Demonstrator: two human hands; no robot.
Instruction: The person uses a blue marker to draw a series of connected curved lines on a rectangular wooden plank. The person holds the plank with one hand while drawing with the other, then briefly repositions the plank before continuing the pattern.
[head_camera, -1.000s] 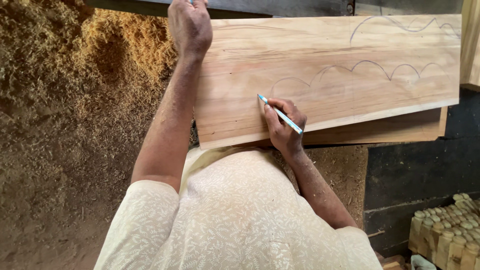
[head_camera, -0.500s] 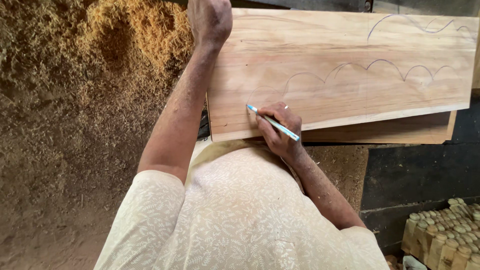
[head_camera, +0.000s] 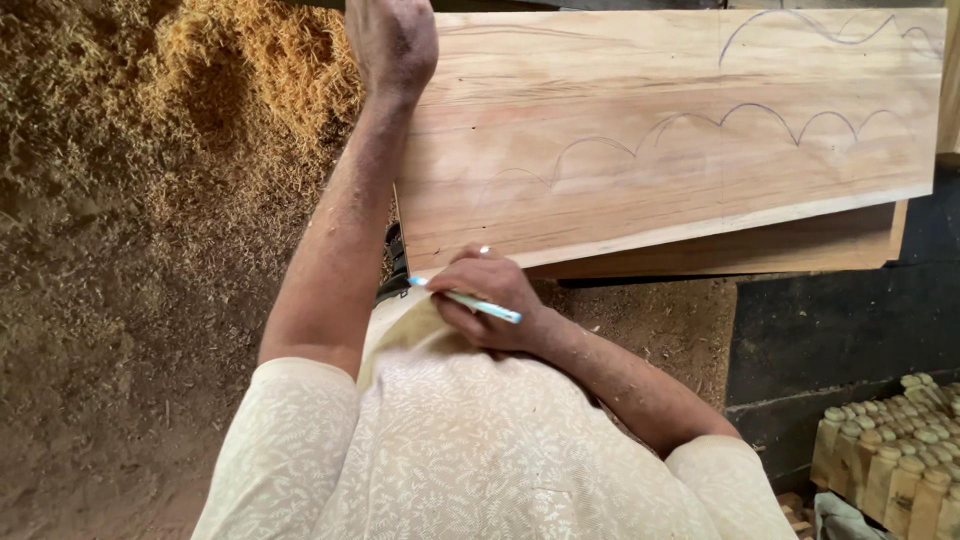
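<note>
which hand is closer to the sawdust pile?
Left. The left hand rests on the board's far corner, right beside the sawdust pile. The right hand holds a pen at the near edge, farther off.

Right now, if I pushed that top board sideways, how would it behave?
The board looks stiff and fairly heavy: long, wide, solid wood. It would probably slide flat rather than tip, since it lies on another board. The left hand pressing its corner would likely resist the push.

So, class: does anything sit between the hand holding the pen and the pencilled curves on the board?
Nothing visible does. The right hand holds the pen at the near edge of the board, and only bare wood lies between it and the curves. The left hand presses the far corner.
</note>
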